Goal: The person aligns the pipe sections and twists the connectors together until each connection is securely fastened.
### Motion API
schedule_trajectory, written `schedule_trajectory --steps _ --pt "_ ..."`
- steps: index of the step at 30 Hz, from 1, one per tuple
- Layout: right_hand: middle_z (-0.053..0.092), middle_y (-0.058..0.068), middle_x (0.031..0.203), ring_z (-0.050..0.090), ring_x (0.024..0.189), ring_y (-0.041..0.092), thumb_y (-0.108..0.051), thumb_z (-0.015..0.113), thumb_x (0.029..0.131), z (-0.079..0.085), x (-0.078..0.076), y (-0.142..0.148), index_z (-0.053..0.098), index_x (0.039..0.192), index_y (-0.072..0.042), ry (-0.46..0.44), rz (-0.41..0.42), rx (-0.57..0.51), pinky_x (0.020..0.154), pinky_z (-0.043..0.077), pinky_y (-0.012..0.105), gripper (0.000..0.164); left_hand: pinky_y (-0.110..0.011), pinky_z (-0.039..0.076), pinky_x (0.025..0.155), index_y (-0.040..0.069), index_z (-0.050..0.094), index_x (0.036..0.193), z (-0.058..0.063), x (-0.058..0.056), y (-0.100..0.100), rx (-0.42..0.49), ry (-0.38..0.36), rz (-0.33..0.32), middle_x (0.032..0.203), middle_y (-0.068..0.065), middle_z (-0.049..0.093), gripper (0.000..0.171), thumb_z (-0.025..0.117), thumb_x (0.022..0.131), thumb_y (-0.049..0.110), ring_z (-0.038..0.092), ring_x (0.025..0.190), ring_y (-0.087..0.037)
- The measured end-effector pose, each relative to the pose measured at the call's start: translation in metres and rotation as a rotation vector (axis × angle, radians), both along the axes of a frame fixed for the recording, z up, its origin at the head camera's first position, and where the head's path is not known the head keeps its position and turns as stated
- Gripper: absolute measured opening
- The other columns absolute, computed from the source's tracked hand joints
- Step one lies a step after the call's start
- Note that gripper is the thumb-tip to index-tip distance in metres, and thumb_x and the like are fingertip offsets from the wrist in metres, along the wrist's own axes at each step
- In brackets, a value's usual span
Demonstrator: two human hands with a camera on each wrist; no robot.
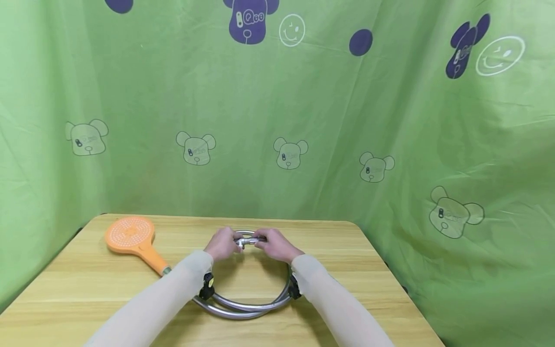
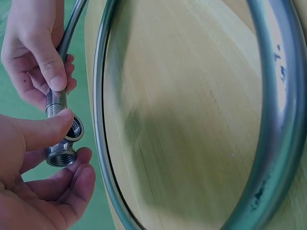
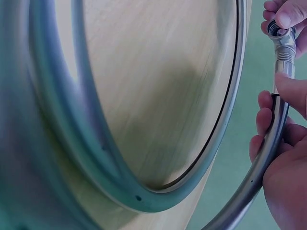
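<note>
In the head view, both hands meet above the far half of the table. My left hand (image 1: 223, 243) pinches a chrome tee fitting (image 2: 56, 147) between thumb and fingers; two of its threaded openings face the left wrist camera. My right hand (image 1: 277, 244) grips the end of a silver shower hose (image 3: 273, 143) just behind its metal end nut (image 3: 285, 68). That nut sits in line on the tee's threaded stub, with some thread showing between them. The rest of the hose loops below the wrists on the tabletop.
An orange shower head (image 1: 130, 234) lies face up at the table's left, its handle pointing toward the left forearm. The wooden table (image 1: 347, 274) ends at a green printed curtain (image 1: 243, 96) behind and on both sides.
</note>
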State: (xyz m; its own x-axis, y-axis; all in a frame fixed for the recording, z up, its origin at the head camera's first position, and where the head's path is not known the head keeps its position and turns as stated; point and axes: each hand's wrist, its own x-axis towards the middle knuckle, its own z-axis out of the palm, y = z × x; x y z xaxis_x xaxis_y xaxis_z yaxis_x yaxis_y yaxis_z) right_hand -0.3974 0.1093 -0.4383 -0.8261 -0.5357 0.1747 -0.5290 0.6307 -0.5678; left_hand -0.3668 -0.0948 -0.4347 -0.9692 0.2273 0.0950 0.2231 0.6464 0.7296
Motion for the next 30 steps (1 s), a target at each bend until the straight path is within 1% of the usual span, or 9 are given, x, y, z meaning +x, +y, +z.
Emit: schedule_trajectory --steps 3,6,10,14,17,21,26,30 --pt "0.07 0.002 0.092 0.059 0.077 0.01 -0.005 0.067 0.094 0.0008 0.0009 -0.0008 0.071 0.108 -0.006 0.002 0.0 0.001 0.07 0.053 0.025 0.015 -0.025 0.04 0.053 0.007 0.076 0.109 0.0003 0.0009 0.0005 0.004 0.003 0.001 0.076 0.0 0.065 0.031 0.08 0.079 0.001 0.046 0.061 -0.013" --pt "0.07 0.002 0.092 0.059 0.077 0.01 -0.005 0.067 0.094 0.0004 0.0012 -0.0009 0.071 0.108 -0.006 0.009 0.001 0.009 0.071 0.053 0.025 0.015 -0.025 0.041 0.053 0.008 0.077 0.107 -0.0004 0.0019 0.0012 -0.01 0.019 0.004 0.076 0.0 0.065 0.029 0.08 0.078 0.002 0.047 0.06 -0.013" --pt "0.071 0.006 0.097 0.061 0.081 0.011 -0.005 0.066 0.095 0.0004 0.0016 -0.0008 0.071 0.109 -0.005 0.02 -0.002 0.011 0.075 0.054 0.027 0.015 -0.026 0.043 0.054 0.009 0.077 0.107 -0.0005 0.0038 0.0028 -0.04 0.052 0.007 0.075 0.001 0.064 0.029 0.08 0.078 0.003 0.048 0.061 -0.013" --pt "0.073 0.01 0.101 0.062 0.084 0.012 -0.004 0.065 0.095 0.0011 0.0016 -0.0003 0.071 0.109 -0.006 0.032 -0.005 0.006 0.079 0.056 0.028 0.016 -0.026 0.043 0.054 0.008 0.077 0.107 0.0008 0.0047 0.0045 -0.044 0.068 0.013 0.074 0.001 0.064 0.029 0.081 0.079 0.004 0.049 0.06 -0.013" --pt "0.073 0.006 0.099 0.062 0.084 0.011 -0.004 0.066 0.094 0.0011 0.0008 -0.0002 0.071 0.109 -0.008 0.058 -0.011 0.016 0.08 0.055 0.028 0.016 -0.027 0.043 0.055 0.008 0.077 0.106 0.0015 0.0046 0.0046 -0.048 0.074 0.016 0.073 0.001 0.063 0.027 0.081 0.079 0.005 0.049 0.061 -0.013" --pt "0.071 0.001 0.093 0.06 0.08 0.01 -0.004 0.067 0.094 0.0008 0.0002 0.0002 0.072 0.107 -0.009 0.075 -0.017 0.01 0.076 0.054 0.027 0.015 -0.028 0.044 0.056 0.009 0.076 0.11 0.0002 0.0036 0.0035 -0.055 0.077 0.011 0.072 0.0 0.062 0.03 0.081 0.081 0.009 0.05 0.061 -0.014" --pt "0.071 0.002 0.093 0.06 0.08 0.011 -0.003 0.067 0.093 0.0014 0.0016 0.0002 0.072 0.106 -0.008 0.05 -0.017 -0.03 0.075 0.054 0.027 0.015 -0.029 0.042 0.056 0.011 0.074 0.118 -0.0014 0.0021 0.0025 -0.064 0.08 0.014 0.07 0.001 0.06 0.035 0.08 0.084 0.017 0.047 0.06 -0.014" --pt "0.071 0.001 0.096 0.061 0.081 0.01 -0.005 0.067 0.094 0.0006 0.0016 0.0003 0.071 0.108 -0.008 0.048 -0.026 -0.023 0.075 0.054 0.026 0.015 -0.028 0.041 0.055 0.009 0.075 0.116 0.0011 0.0026 0.0043 -0.082 0.109 0.0 0.069 0.001 0.059 0.032 0.079 0.085 0.016 0.046 0.059 -0.013"
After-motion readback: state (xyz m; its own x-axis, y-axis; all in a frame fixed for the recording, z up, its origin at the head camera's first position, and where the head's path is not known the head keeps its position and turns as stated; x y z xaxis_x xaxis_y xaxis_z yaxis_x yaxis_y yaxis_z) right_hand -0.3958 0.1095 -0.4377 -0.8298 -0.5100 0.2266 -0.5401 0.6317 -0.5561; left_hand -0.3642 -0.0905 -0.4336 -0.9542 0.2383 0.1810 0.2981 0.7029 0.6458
